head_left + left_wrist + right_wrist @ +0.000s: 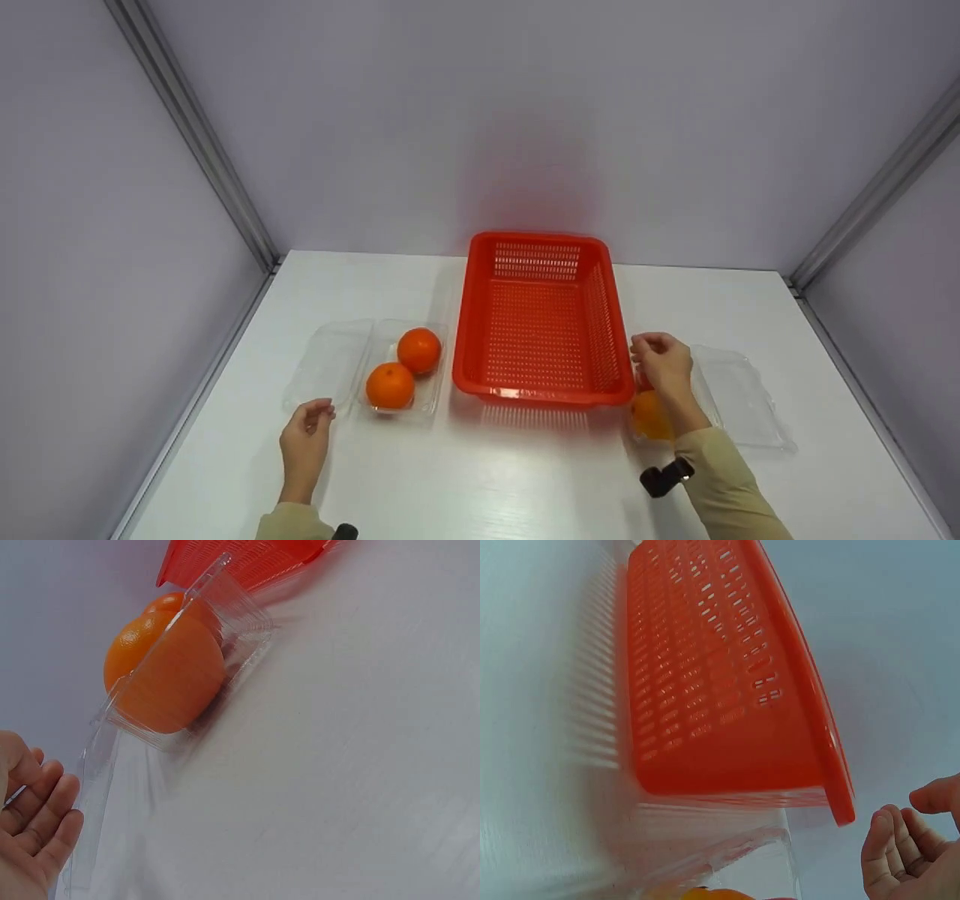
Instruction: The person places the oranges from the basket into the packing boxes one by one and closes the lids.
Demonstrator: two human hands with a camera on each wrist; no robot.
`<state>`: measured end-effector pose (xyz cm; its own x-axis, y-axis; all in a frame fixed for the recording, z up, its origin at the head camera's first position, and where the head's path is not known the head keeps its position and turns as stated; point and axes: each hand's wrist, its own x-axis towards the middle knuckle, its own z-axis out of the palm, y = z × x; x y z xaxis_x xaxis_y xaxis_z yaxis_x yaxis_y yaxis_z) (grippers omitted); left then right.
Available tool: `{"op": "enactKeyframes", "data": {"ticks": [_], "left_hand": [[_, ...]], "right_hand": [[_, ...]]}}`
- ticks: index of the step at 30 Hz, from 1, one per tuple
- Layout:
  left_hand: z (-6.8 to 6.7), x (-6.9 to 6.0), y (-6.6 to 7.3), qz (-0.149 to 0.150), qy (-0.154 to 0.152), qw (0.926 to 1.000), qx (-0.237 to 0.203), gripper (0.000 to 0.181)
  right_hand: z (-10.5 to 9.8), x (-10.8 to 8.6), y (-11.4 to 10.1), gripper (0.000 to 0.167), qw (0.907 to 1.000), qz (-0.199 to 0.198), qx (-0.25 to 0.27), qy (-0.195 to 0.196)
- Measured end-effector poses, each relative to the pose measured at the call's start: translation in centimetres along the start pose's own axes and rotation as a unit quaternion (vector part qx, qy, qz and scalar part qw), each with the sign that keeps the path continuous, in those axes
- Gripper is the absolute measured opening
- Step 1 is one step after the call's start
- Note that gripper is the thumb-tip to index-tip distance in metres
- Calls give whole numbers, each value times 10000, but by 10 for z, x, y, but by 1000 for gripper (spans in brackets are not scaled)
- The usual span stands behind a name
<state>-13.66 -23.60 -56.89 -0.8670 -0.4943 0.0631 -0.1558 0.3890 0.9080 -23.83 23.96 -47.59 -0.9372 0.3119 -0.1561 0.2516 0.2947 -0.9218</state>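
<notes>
My left hand [304,442] hovers by the near edge of the flat lid of the left clear plastic clamshell box [431,397]. Its fingers are loosely bent with nothing in them. Two oranges [390,385] sit in that box, and the left wrist view shows one orange [165,675] partly hiding the other. Over the right clear clamshell box [791,870], beside the red basket's rim, is my right hand [666,366]. Its fingers curve loosely and hold nothing. Beneath it, partly covered by hand and wrist, are a yellow-orange fruit [651,416] and something red.
A red perforated plastic basket [469,322] stands between the two boxes, with nothing in it. The right box's lid [742,397] lies folded out to the right on the white table [510,480]. Pale walls enclose the back and both sides.
</notes>
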Motion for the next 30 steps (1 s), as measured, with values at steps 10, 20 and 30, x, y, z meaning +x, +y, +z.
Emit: {"op": "enactKeyframes", "data": {"ticks": [10, 20, 30], "left_hand": [[2, -6, -9, -171, -170, 9997, 51, 20], [5, -11, -16, -432, -387, 9982, -144, 23], [7, -8, -10, -1451, -910, 9749, -1421, 40]], "right_hand": [[16, -32, -5, 23, 9960, -476, 542, -521], [41, -61, -4, 16, 9898, -522, 776, -1073], [66, -85, 3, 15, 9801, -691, 723, -1714]]}}
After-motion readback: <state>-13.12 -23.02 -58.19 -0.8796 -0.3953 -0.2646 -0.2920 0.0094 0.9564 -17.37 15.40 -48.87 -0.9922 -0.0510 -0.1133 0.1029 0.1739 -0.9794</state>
